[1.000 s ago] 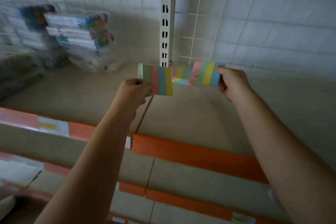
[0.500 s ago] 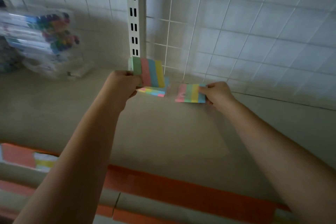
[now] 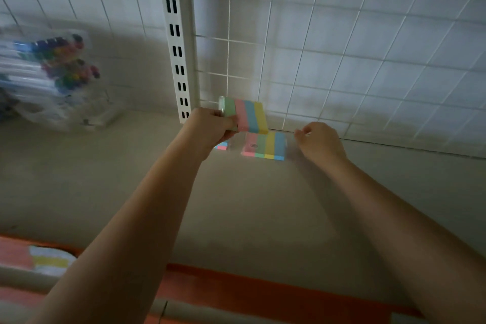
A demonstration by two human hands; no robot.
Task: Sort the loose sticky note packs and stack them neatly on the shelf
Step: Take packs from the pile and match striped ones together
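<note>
My left hand (image 3: 210, 126) grips a striped sticky note pack (image 3: 248, 117) (green, pink, blue, yellow), held tilted above the beige shelf (image 3: 236, 205) near the back. A second striped pack (image 3: 264, 146) lies flat on the shelf by the wire grid back. The corner of a third pack (image 3: 223, 145) peeks out under my left hand. My right hand (image 3: 319, 141) hovers just right of the lying pack, fingers loosely curled, holding nothing.
A white slotted upright (image 3: 176, 47) stands behind my left hand, with the wire grid (image 3: 315, 60) to its right. Bagged coloured markers (image 3: 52, 71) pile up at the far left. An orange shelf edge strip (image 3: 263, 294) runs along the front.
My right hand has set its pack down flat on the shelf and let go, drawing off to the right. My left hand still holds its pack, now higher and nearer the grid.
</note>
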